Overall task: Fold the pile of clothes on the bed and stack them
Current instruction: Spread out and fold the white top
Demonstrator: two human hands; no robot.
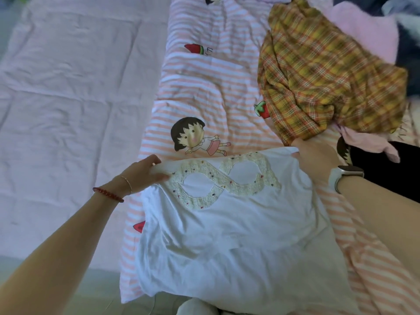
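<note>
Now hands (pixel 145 170) (pixel 314 156) outstretched, pinching white shirt (pixel 227 235)

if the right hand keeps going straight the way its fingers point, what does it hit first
Probably the yellow plaid garment. The right hand grips the far edge of the white shirt, its fingers pointing up the bed, and the plaid's lower edge lies just beyond them. Depth is hard to judge.

Bare forearms; red bead bracelet (pixel 108 194) and thin chain left, white-banded watch (pixel 341 177) right.

A wrinkled pale pink bed sheet (pixel 68 98) lies beside a pink-and-white striped cartoon-print quilt (pixel 204 87); soft, seemingly daylight illumination.
</note>
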